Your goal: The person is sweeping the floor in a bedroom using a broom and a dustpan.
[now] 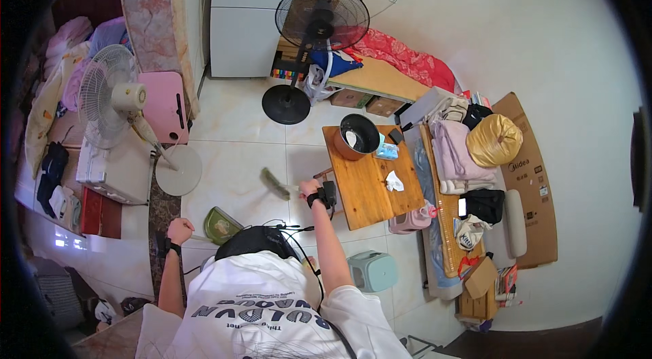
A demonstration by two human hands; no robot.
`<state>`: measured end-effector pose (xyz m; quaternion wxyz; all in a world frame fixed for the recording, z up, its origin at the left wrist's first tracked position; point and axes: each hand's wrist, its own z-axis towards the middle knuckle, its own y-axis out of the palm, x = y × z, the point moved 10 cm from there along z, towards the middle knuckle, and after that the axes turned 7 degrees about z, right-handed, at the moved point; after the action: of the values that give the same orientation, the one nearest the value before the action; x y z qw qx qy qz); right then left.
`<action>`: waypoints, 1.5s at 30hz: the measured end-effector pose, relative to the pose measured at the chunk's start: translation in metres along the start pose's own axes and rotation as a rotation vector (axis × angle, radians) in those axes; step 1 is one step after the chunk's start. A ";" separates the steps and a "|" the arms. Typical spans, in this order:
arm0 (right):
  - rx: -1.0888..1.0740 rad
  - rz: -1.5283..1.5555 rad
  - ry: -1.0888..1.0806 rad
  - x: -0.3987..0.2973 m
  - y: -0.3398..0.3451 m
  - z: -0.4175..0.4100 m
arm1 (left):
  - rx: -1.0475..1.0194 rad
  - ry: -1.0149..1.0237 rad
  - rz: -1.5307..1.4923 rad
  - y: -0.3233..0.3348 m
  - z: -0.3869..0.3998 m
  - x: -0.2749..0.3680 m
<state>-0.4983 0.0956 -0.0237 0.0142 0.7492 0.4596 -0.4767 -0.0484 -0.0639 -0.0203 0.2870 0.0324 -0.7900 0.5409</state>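
Observation:
My left hand (181, 230) is closed around the pale handle of a green dustpan (222, 225). The dustpan lies low over the floor tiles, in front of my body and to the right of that hand. In my right hand (308, 191), beside the wooden table, is the light handle of a broom. Its green bristle head (275, 184) points left over the tiles and looks blurred. Both handles are partly hidden by my fingers. Each wrist wears a black strap, and a dark device sits on the right one.
On the wooden table (359, 191) are a brown pot (350, 149), a tissue pack (387, 151) and a crumpled tissue (394, 181). A teal stool (374, 271) stands at the right. Black and white fans (287, 104) (178, 170) stand on the floor. A daybed (448, 216) holds bedding.

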 end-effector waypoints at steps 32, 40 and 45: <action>-0.221 -0.038 0.298 0.056 0.029 -0.021 | 0.000 0.014 0.025 0.001 0.002 0.002; -0.374 -0.267 0.202 0.034 0.077 -0.038 | -0.006 0.021 0.017 0.000 0.001 0.003; -0.460 -0.336 0.115 0.026 0.113 -0.049 | -0.006 -0.005 0.017 0.000 0.001 0.001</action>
<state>-0.3810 0.0702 -0.0625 0.0784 0.6654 0.6734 -0.3125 -0.0497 -0.0643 -0.0195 0.2803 0.0263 -0.7925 0.5409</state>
